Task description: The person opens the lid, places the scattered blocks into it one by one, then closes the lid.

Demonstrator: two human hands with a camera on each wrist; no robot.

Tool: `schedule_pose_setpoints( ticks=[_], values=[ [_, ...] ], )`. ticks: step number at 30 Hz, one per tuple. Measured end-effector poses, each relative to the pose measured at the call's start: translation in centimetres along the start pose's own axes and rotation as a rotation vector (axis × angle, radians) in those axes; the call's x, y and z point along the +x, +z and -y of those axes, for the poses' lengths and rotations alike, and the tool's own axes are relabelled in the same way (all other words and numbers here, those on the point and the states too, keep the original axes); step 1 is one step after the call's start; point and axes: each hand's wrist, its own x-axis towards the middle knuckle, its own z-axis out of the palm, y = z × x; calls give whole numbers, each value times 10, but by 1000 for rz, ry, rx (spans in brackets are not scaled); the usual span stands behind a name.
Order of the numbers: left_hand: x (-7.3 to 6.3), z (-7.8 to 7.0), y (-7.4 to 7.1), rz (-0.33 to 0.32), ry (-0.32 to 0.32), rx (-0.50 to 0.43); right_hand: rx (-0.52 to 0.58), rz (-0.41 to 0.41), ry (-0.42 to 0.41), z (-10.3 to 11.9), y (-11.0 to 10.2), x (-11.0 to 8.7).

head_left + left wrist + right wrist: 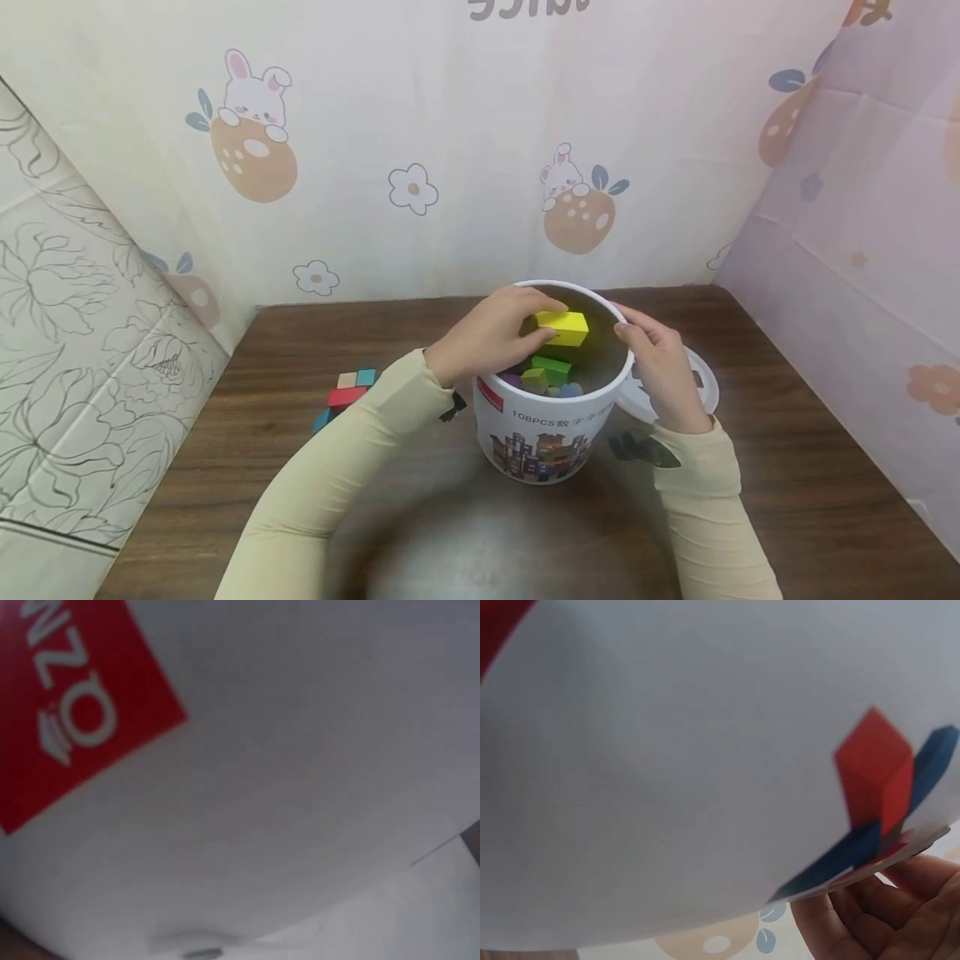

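Note:
Between thumb and fingers my left hand (495, 332) pinches a yellow block (566, 328) at the mouth of a white bucket (551, 417). Below it, inside the bucket, lie a green block (552, 368) and several others in purple, blue and olive tones. My right hand (663, 367) grips the bucket's rim on the right, thumb over the edge. In the right wrist view its fingers (885, 904) rest against the outside wall. The left wrist view is filled by the bucket's wall (285, 772) with a red label (82, 705); the left hand is hidden there.
A small group of blocks, among them a red block (345, 397) and a teal block (366, 377), sits on the brown table (255, 467) left of the bucket, partly behind the left sleeve. The white lid (705, 383) lies right of the bucket, beneath the right hand. A patterned curtain hangs behind.

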Motion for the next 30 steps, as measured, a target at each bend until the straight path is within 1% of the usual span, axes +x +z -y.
schedule_pose_setpoints(
  ticks=[3, 6, 9, 12, 15, 18, 23, 26, 30],
  values=[
    [3, -1, 1, 13, -5, 19, 4, 7, -6, 0, 0, 0],
    [5, -2, 2, 21, 7, 47, 11, 12, -10, 1, 0, 0],
    [6, -2, 2, 25, 17, 55, 12, 11, -15, 1, 0, 1],
    [5, -1, 2, 17, 19, 47, 7, 4, -16, 1, 0, 1],
    [1, 0, 2, -10, 23, 15, 2, 2, -17, 0, 0, 0],
    [-5, 3, 2, -53, 31, -32, 1, 0, -17, 0, 0, 0],
    [-19, 11, -1, -160, 39, -92, 11, -3, -22, 0, 1, 0],
    [-28, 17, -5, -225, 40, -108, 14, -1, -25, 0, 1, 0],
    [-42, 28, -11, -293, 27, -124, 15, 2, -26, 0, 1, 1]
  ],
)
